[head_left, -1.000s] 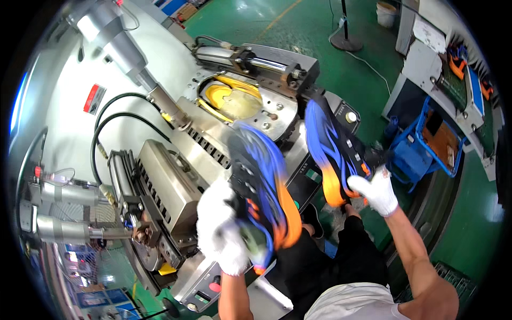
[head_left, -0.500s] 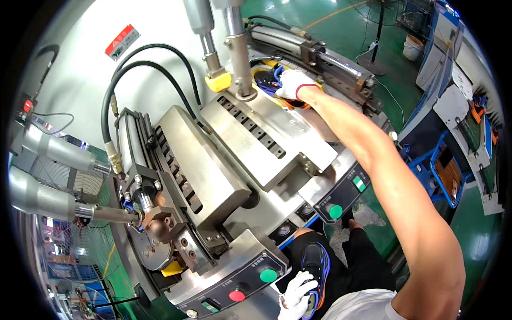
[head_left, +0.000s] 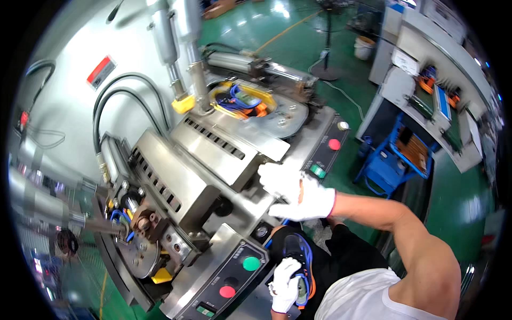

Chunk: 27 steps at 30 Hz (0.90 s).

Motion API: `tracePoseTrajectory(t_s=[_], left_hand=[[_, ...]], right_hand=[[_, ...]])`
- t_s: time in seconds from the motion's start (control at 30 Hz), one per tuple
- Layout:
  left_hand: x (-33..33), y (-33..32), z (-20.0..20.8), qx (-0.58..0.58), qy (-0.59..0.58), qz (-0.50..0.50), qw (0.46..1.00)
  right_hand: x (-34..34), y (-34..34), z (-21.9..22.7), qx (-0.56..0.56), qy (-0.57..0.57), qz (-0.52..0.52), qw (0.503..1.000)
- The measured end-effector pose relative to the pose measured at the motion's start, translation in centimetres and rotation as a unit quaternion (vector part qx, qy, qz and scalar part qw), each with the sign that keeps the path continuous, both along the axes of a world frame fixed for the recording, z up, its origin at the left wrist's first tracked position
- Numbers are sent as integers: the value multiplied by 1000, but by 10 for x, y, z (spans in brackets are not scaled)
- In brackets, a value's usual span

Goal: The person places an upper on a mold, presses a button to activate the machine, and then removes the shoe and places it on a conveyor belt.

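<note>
My left hand [head_left: 285,282], in a white glove, grips a dark shoe [head_left: 301,256] with blue and orange trim that rests by my lap. My right hand [head_left: 301,193], also gloved in white and a little smeared by motion, hovers over the machine's front edge near the right control panel. Its fingers are apart and nothing shows in them. Farther back, another blue, black and orange shoe [head_left: 241,100] sits in the yellow-edged holder of the machine [head_left: 186,170]. The yellow pad [head_left: 183,104] under a cylinder stands to its left.
Green and red buttons sit on the left control panel [head_left: 229,277] and the right control panel [head_left: 325,154]. Black hoses [head_left: 114,90] loop at the rear left. On the right stand a blue cart [head_left: 392,160] and a bench [head_left: 426,106] with more shoes.
My right hand has left the shoe in the far holder and come back toward me. My left hand still holds its shoe. The whole view has shifted to the right.
</note>
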<state>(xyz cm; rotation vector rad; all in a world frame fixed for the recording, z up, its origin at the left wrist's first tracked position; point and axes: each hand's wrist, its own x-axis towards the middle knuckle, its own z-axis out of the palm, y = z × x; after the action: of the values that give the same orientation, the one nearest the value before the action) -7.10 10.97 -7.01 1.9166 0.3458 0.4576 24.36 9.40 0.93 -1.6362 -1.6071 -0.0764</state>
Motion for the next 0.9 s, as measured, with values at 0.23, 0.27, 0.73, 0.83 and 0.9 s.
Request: tracePoseTrajectory(t_s=[0.23, 0.27, 0.73, 0.83, 0.9], left_hand=[[11, -20, 1, 24, 36, 35, 998], [20, -31, 5, -12, 57, 52, 997], [289, -289, 168, 151, -255, -369, 881], [297, -339, 182, 103, -290, -458, 834], [291, -341, 176, 113, -303, -505, 800]], right_hand=[[-26, -24, -77, -127, -17, -76, 989], [-32, -54, -74, -109, 36, -79, 990], [-68, -405, -19, 119, 236, -478, 838], [13, -468, -17, 276, 280, -558, 731], [85, -522, -17, 336, 262, -598, 679]])
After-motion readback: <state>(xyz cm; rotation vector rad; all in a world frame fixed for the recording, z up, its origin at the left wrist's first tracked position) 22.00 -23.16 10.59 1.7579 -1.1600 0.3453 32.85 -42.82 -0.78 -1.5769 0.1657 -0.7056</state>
